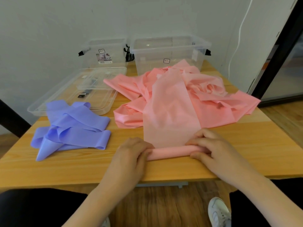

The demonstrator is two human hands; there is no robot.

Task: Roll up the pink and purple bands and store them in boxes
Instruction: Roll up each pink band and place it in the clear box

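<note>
A long pink band [172, 102] lies in a loose heap across the middle and right of the wooden table [246, 158]. Its near end is wound into a tight roll [170, 153] close to the front edge. My left hand [131, 154] grips the roll's left end and my right hand [211, 146] grips its right end, fingers curled over it. A purple band [72, 128] lies crumpled at the left, untouched. Two clear plastic boxes stand at the back, the left box [106, 53] and the right box [168, 53], both open on top.
Two clear lids [73, 95] lie stacked behind the purple band. A white wall stands right behind the boxes. A white cable [241, 30] hangs at the right next to a dark door frame. My legs and a white shoe [218, 212] show below the table edge.
</note>
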